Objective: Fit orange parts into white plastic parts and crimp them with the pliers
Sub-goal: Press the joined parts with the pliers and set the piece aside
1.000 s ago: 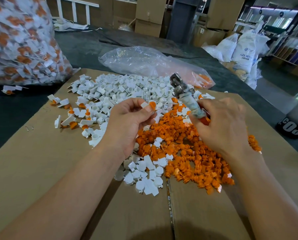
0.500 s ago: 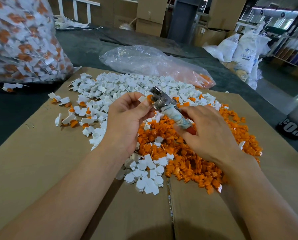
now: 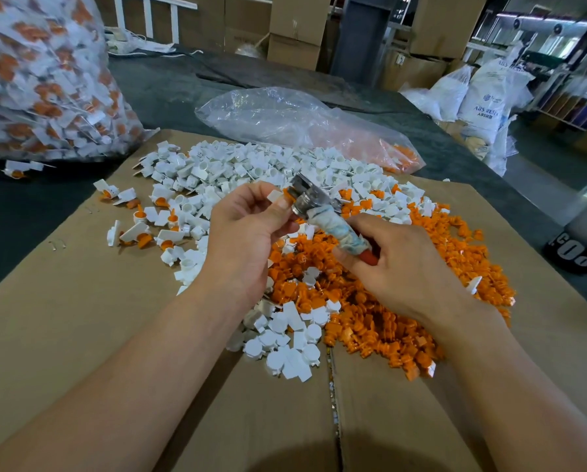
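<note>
My left hand (image 3: 247, 229) pinches a white part (image 3: 275, 196) with its orange insert (image 3: 288, 193). My right hand (image 3: 397, 267), gripping the pliers (image 3: 314, 199), has swung them left onto it. Crimping looks imminent.

2 hands are seen: the left hand (image 3: 247, 233) at 9 o'clock from the middle and the right hand (image 3: 397, 267) at 3 o'clock. 1 pair of pliers (image 3: 322, 209) is held. 1 white part (image 3: 275, 196) is pinched, with 1 orange bit (image 3: 289, 192) in it. 2 piles are laid on 1 sheet of cardboard (image 3: 63, 318): 1 white pile (image 3: 251, 172) at 12 o'clock and 1 orange pile (image 3: 370, 301) at 4 o'clock. The pieces are too many to be counted. 2 plastic bags are seen: 1 full bag (image 3: 40, 90) at 10 o'clock and 1 clear bag (image 3: 295, 120) at 12 o'clock.
</note>
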Tool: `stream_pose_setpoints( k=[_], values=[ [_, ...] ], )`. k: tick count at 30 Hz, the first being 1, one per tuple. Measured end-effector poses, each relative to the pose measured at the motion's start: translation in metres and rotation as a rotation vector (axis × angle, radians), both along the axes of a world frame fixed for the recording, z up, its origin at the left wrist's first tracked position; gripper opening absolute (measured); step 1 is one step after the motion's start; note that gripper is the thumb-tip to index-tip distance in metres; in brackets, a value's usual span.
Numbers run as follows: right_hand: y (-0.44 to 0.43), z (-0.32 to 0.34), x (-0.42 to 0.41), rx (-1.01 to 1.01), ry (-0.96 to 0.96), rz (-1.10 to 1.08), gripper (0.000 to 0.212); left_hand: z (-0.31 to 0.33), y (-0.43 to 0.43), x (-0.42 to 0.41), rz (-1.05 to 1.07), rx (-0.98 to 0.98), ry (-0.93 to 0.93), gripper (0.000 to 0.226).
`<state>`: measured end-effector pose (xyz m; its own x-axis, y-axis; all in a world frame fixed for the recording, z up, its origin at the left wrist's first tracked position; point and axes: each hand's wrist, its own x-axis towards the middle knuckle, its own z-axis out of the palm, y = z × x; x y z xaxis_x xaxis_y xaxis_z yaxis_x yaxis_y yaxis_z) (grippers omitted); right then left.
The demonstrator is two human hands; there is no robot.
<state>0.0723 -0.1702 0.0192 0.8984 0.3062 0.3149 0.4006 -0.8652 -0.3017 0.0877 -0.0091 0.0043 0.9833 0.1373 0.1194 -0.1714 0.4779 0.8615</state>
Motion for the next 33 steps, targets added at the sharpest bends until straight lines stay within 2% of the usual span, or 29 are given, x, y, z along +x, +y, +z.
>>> stream_pose_setpoints(
  k=[18, 25, 28, 31, 33],
  values=[
    [0.003, -0.005, 0.003, -0.029, 0.0, -0.019, 0.018, -0.002, 0.0, 0.0, 0.04, 0.019, 0.071, 0.03],
    [0.004, -0.008, 0.004, -0.029, -0.062, -0.022, 0.029, 0.001, 0.003, -0.001, 0.015, -0.047, 0.084, 0.028],
    [0.001, -0.012, 0.009, -0.045, -0.069, -0.051, 0.044, 0.003, 0.001, -0.002, -0.048, -0.171, 0.153, 0.023],
    [-0.005, -0.013, 0.015, -0.028, -0.077, -0.122, 0.057, 0.007, 0.006, -0.001, -0.056, -0.433, 0.261, 0.004],
    [-0.011, -0.014, 0.018, -0.031, -0.076, -0.185, 0.06, 0.01, 0.015, 0.001, -0.026, -0.635, 0.291, 0.007]
  ],
)
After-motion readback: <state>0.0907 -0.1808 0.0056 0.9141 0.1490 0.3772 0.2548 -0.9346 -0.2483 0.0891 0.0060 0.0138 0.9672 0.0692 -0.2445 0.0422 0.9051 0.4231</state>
